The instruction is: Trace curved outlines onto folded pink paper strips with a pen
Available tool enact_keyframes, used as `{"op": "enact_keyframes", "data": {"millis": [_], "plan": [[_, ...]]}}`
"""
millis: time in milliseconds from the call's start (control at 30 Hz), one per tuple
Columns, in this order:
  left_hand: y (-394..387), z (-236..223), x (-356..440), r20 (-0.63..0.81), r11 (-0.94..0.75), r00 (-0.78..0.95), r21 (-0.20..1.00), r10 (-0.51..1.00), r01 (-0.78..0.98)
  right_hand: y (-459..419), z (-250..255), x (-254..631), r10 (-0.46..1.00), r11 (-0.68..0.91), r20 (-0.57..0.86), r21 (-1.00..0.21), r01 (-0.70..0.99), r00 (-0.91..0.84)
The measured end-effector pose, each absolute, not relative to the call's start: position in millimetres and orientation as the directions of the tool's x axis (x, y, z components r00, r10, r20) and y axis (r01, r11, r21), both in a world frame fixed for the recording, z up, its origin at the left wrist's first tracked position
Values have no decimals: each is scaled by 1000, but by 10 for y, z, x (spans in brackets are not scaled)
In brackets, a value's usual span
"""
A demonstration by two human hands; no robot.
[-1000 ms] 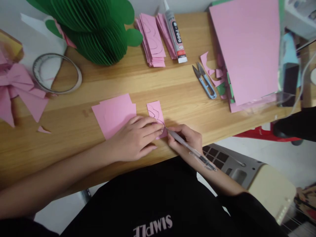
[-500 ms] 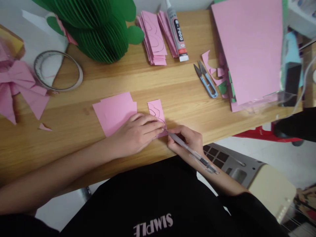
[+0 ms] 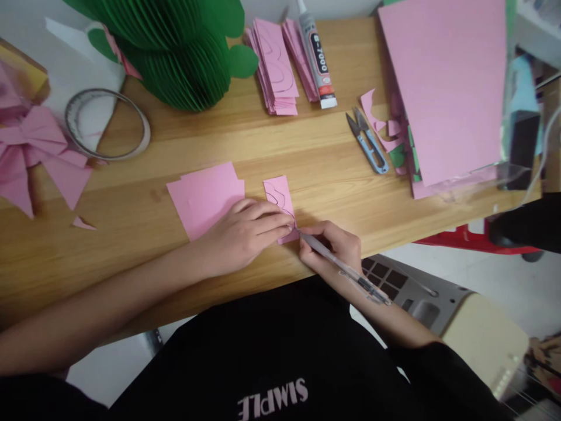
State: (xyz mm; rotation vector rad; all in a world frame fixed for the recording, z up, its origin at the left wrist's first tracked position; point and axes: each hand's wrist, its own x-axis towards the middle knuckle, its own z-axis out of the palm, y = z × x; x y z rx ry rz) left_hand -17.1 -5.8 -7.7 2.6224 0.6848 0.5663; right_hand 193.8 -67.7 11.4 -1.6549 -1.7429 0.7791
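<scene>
A small pink paper strip (image 3: 279,188) with a dark curved outline lies near the table's front edge. Stretched fingers of my left hand (image 3: 245,237) rest flat across its lower left part and hide some of the line. In my right hand (image 3: 335,242) is a pen (image 3: 326,252), pinched between thumb and fingers, its tip at the strip's right edge. Larger pink paper pieces (image 3: 205,196) lie overlapping, partly under my left hand or just beside it; I cannot tell which.
Behind stand a stack of outlined pink strips (image 3: 276,64), a glue tube (image 3: 318,61) and a green folded-paper ornament (image 3: 188,70). Thread snips (image 3: 368,143) lie by paper scraps and pink sheets (image 3: 451,88) at right. A tape roll (image 3: 146,137) and pink paper bow (image 3: 35,140) are left.
The view has shifted slightly, so objects sit a little further right and higher. My left hand stays on the strip, and the pen tip remains near its right edge with hardly any movement.
</scene>
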Motion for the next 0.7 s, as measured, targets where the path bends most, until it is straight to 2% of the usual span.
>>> {"op": "enact_keyframes", "data": {"millis": [133,400,700], "plan": [[-57,-70,-163,291,-815,800,446,524,371,-671,109,1960,991,131,86,-761,636,-101],[-47,-65,-157,313,-828,800,428,512,363,-694,110,1938,999,33,20,-792,610,-29],[-59,-74,-158,261,-791,801,484,539,375,-687,112,1952,992,115,59,-791,600,-112]]}}
